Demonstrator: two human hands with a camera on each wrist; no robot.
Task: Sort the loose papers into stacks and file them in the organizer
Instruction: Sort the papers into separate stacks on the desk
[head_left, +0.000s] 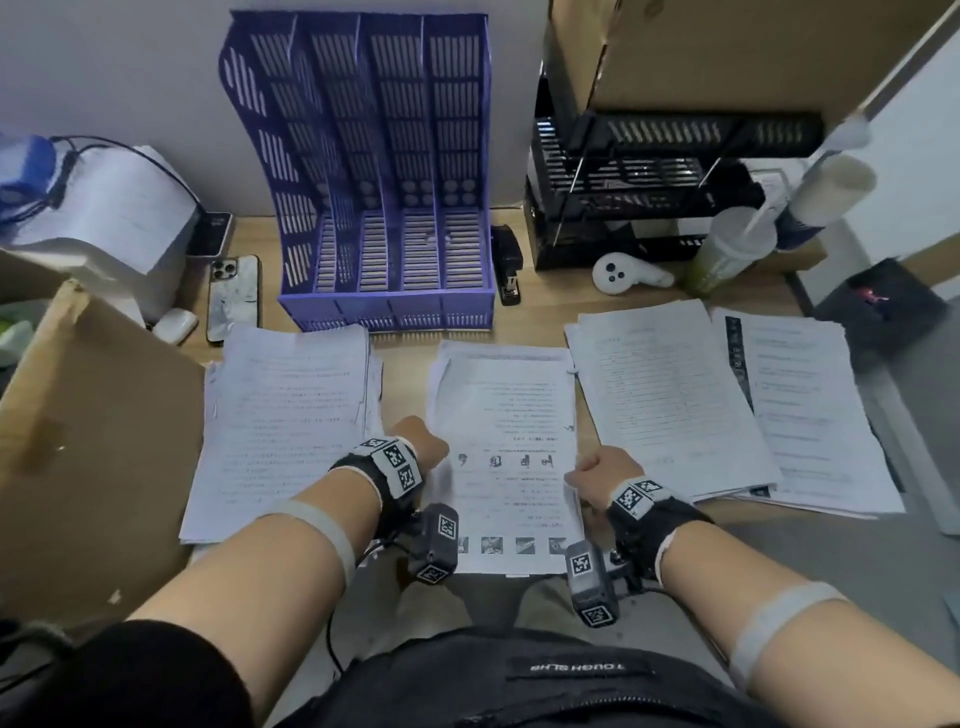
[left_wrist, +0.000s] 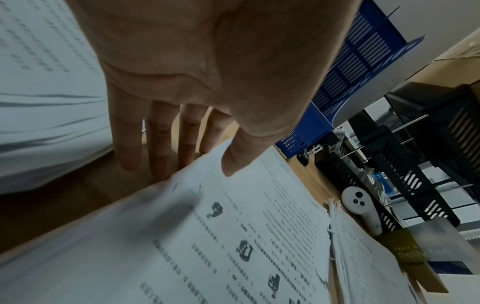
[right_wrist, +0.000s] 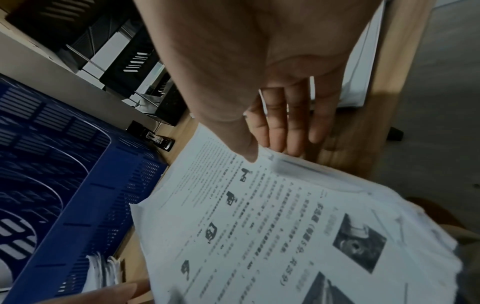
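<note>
A purple-blue slotted organizer (head_left: 384, 208) stands at the back of the wooden desk, and its slots look empty. Several stacks of printed papers lie in front of it: a left stack (head_left: 291, 415), a middle stack (head_left: 509, 415), a right stack (head_left: 665, 395) and a far-right stack (head_left: 810, 415). My left hand (head_left: 423, 444) pinches the middle stack's left edge, thumb on top and fingers underneath (left_wrist: 194, 164). My right hand (head_left: 597, 470) pinches its right edge the same way (right_wrist: 272, 148). The middle stack (left_wrist: 233, 236) (right_wrist: 285, 226) overhangs the desk's near edge toward my lap.
A black stapler (head_left: 506, 270) lies right of the organizer. A white controller (head_left: 628, 273), a drink cup (head_left: 727, 249) and a black tray rack (head_left: 639, 192) sit at the back right. A phone (head_left: 234, 296) and a cardboard box (head_left: 93, 441) are on the left.
</note>
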